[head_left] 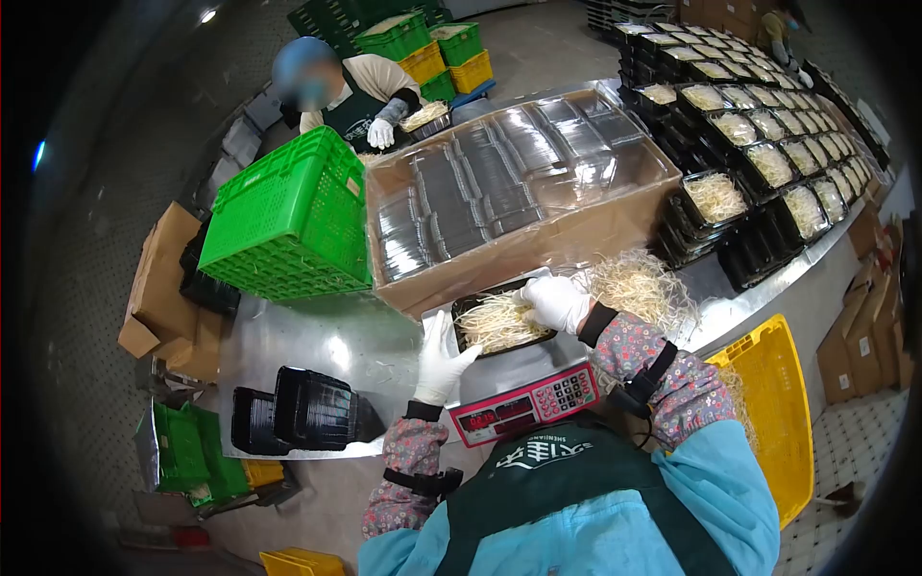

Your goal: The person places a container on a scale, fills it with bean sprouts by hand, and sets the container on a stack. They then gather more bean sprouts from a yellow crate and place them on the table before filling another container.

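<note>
A black plastic tray (468, 304) filled with bean sprouts (504, 324) rests on a red digital scale (523, 403) in front of me. My left hand (441, 357), in a white glove, lies along the tray's left side with fingers stretched and thumb apart. My right hand (557, 302), also gloved in white, is at the tray's right end, its fingers closed on some sprouts; the fingertips are partly hidden. A loose pile of bean sprouts (642, 291) lies on the metal table just right of that hand.
Behind the scale stands a cardboard box (523, 245) of clear plastic lids, beside a green crate (288, 216). Stacked filled trays (715, 197) rise at the right. Empty black trays (312, 408) sit left; a yellow crate (768, 422) stands right. A co-worker (360, 96) works opposite.
</note>
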Tool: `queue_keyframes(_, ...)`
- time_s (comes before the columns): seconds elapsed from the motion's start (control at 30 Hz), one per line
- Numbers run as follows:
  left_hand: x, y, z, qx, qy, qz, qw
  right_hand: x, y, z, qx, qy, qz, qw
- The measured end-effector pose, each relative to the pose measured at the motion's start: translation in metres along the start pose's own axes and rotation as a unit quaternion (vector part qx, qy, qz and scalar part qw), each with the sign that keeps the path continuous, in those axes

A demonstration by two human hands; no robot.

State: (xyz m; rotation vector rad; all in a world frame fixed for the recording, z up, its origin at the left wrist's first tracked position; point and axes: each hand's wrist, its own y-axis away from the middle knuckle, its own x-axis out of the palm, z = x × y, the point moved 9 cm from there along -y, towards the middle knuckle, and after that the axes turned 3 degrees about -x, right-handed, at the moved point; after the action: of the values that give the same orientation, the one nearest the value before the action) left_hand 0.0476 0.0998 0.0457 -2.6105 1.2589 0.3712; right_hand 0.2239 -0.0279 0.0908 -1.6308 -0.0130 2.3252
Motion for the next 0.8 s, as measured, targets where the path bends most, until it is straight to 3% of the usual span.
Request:
queue_keyframes(0.07,-0.013,0.006,0.02,0.002,-0.01,-0.002,1.0,-0.008,0.007,-0.006,0.012,-0.007,0.036,0.999)
queue_keyframes(0.1,-0.019,0.009,0.028,0.003,-0.017,-0.002,1.0,-0.008,0.01,-0.022,-0.028,-0.031,-0.034,0.999)
queue_keyframes(0.17,-0.024,0.013,0.03,0.003,-0.004,-0.016,1.0,-0.04,0.017,-0.022,0.049,-0.052,0.029,0.997)
queue_keyframes(0.23,-0.025,0.014,0.029,0.006,-0.017,-0.029,0.999,-0.034,0.021,-0.034,0.028,-0.075,-0.038,0.996)
queue_keyframes(0.33,0.001,0.003,-0.002,0.095,-0.081,-0.045,0.991,-0.016,0.019,-0.018,-0.009,-0.08,-0.124,0.989)
queue_keyframes(0.37,0.012,0.001,-0.027,0.13,-0.229,-0.043,0.964,-0.001,0.016,-0.007,-0.049,-0.074,-0.176,0.98)
queue_keyframes(0.43,0.037,-0.004,-0.052,0.146,-0.242,-0.02,0.959,0.025,0.011,0.019,-0.031,-0.099,-0.115,0.988)
queue_keyframes(0.5,0.057,-0.015,-0.024,0.179,-0.277,-0.004,0.944,0.047,0.011,0.029,0.004,-0.001,-0.113,0.994)
queue_keyframes(0.57,0.07,-0.02,-0.005,0.147,-0.377,0.033,0.914,0.065,0.008,0.023,0.057,-0.037,-0.033,0.997)
queue_keyframes(0.67,0.075,-0.034,0.015,0.068,-0.342,0.027,0.937,0.079,0.001,0.013,0.089,-0.099,-0.018,0.991)
queue_keyframes(0.77,0.083,-0.039,0.005,0.101,-0.425,0.06,0.898,0.085,-0.004,0.007,0.105,-0.147,0.001,0.984)
queue_keyframes(0.8,0.078,-0.036,0.0,0.118,-0.391,0.03,0.912,0.079,-0.001,0.011,0.102,-0.155,0.004,0.983)
